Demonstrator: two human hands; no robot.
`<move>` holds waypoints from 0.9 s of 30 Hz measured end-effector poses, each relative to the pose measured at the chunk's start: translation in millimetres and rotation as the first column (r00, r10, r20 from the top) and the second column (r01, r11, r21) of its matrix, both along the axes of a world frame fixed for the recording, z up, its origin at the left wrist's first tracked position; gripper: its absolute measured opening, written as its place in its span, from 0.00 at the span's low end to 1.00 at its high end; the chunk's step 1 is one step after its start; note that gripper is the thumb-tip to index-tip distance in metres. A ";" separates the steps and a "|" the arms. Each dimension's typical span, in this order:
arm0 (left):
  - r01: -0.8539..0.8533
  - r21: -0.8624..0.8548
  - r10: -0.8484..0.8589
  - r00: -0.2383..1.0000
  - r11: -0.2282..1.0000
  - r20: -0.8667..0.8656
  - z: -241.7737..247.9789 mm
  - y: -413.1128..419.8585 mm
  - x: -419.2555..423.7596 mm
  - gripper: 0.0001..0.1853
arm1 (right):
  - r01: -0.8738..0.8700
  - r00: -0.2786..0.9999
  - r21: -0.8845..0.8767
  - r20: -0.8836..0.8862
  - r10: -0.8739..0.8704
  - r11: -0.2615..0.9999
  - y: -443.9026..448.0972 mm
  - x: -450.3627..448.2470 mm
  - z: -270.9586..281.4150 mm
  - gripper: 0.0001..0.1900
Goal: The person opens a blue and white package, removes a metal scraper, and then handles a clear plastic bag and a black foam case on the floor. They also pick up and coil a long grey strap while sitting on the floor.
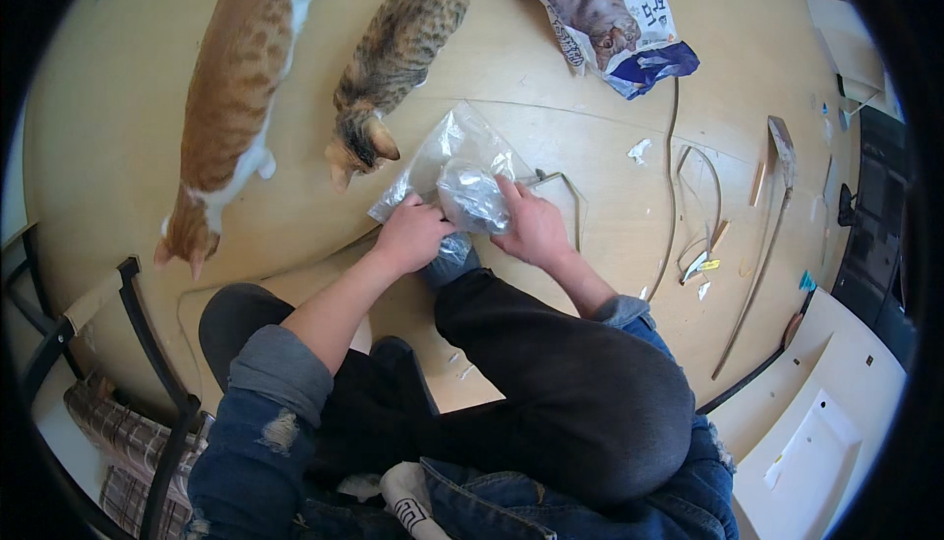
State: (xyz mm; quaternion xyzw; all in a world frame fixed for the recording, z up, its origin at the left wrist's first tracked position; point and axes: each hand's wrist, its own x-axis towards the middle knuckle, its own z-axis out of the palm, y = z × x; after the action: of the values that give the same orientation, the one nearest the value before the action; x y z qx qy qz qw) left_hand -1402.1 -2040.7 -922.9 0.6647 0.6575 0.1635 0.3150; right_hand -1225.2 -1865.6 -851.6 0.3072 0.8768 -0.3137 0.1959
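A clear plastic bag [464,134] spreads flat over the floor between my legs and the cats, its near part bunched into a puffed, wrinkled bundle [476,197]. My right hand [535,223] grips the right side of that bundle, thumb on top. On the other side, my left hand [414,234] pinches the plastic with curled fingers, and its fingertips are partly hidden. More crumpled plastic [455,246] hangs below the hands, over my grey shoe [450,268]. What lies inside the bundle cannot be made out.
An orange-and-white cat [232,90] and a tabby cat [405,31] stand on the left. A cat litter bag [612,16] lies ahead. Cable [672,171], a long-handled scraper [774,230] and scraps are at right; a black metal frame [155,333] is at left.
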 end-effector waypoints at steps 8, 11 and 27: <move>-0.458 -0.180 0.486 0.857 0.870 0.169 -16.0 5.4 5.6 0.06 | -0.102 0.979 0.182 -0.155 0.131 0.978 -24.8 40.7 -29.2 0.46; -0.514 -0.280 0.538 0.843 0.811 0.010 -19.7 12.5 2.0 0.05 | -0.173 0.969 0.203 -0.139 0.203 0.964 -24.3 43.4 -29.9 0.47; -0.172 -0.389 0.107 0.977 0.905 -0.184 -6.9 1.7 -34.7 0.12 | -0.388 0.900 0.081 -0.184 0.396 0.918 -28.3 31.3 -6.1 0.42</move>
State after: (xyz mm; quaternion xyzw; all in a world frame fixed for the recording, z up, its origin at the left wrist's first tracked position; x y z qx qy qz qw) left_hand -1436.8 -2039.0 -929.8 0.5476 0.7459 -0.0065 0.3792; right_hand -1194.0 -1893.9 -857.7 0.0961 0.9421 -0.2780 0.1608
